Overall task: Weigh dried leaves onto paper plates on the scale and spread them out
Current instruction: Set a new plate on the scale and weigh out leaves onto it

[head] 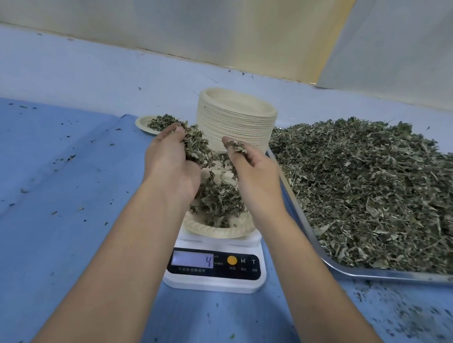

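A clump of dried leaves (195,145) is held in the curled left hand (172,161) above the paper plate (211,231) on the scale (213,283), apparently as a reserve. A small pinch is held by the right hand (253,175), likely for gradual topping-up, beside the heaped tray (378,275).

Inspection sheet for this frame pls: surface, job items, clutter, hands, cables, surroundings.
Surface: blue cloth, creased, covers the table.
Job's things: scale reads 4; paper plate on it holds dried leaves; plate stack behind; filled plate left of the stack; metal tray at right carries the leaf heap.
Clutter: leaf crumbs scattered on the cloth, thickest at near right.
Hands: left hand grips a clump of leaves above the plate; right hand pinches a smaller tuft.
Cables: nothing seen.
Surroundings: pale sheeting behind the table.
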Demonstrator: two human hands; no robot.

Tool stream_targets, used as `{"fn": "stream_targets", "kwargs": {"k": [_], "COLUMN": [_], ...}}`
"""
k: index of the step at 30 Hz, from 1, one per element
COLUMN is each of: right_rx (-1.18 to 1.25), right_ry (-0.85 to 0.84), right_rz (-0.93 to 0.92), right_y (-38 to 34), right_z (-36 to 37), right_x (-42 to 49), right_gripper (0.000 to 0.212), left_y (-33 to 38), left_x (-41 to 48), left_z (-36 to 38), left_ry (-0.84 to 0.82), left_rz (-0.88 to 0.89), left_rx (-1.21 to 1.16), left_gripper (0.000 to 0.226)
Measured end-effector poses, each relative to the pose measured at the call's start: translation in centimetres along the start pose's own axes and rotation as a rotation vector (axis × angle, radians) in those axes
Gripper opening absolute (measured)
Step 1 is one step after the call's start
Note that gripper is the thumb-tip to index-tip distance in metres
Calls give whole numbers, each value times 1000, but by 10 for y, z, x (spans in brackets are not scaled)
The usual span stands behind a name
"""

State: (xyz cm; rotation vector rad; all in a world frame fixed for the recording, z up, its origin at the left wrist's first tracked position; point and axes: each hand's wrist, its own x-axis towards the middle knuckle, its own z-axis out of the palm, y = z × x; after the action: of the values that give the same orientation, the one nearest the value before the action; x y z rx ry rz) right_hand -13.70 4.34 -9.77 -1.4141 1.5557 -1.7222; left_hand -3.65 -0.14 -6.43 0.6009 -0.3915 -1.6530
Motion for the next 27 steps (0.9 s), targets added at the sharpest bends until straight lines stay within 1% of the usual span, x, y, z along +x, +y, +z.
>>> {"fn": "stream_targets", "kwargs": {"k": [1, 4, 6, 9, 12, 15, 18, 20, 23, 25, 27], "right_rx": [-19, -65, -95, -67, -11, 74, 101, 75, -5, -87, -157], "right_ry": [-15, -51, -81, -122, -88, -58, -38, -32, -12, 5, -13], "right_rz": [11, 41, 46, 30, 19, 1, -10, -15, -43, -69, -76], "right_y": [0, -1, -3, -7, -8, -9, -10, -11, -8, -4, 1], "right_z": [0, -2, -5, -7, -7, -7, -8, -8, -8, -8, -8], "right_x": [-1, -1, -1, 0, 2, 3, 4, 5, 5, 5, 6], "right_gripper": [19, 27, 28, 30, 29, 29, 29, 28, 18, 19, 23], "left_y": [1, 1, 2, 1, 0, -1, -2, -1, -1, -1, -1], "left_x": [-1, -1, -2, -3, -3, -3, -2, -2, -2, -2, -2], "left_z": [1, 1, 0, 1, 2, 2, 1, 1, 1, 2, 2], "left_ry": [-4, -4, -5, -11, -17, -26, -30, -30, -22, -22, -24], "left_rz": [10, 28, 21, 5, 7, 5, 2, -2, -4, -5, -7], "left_rx": [-10, -14, -3, -6, -49, -44, -32, -33, -49, -56, -51], "left_gripper": [19, 17, 17, 17, 17, 18, 20, 20, 20, 20, 20]}}
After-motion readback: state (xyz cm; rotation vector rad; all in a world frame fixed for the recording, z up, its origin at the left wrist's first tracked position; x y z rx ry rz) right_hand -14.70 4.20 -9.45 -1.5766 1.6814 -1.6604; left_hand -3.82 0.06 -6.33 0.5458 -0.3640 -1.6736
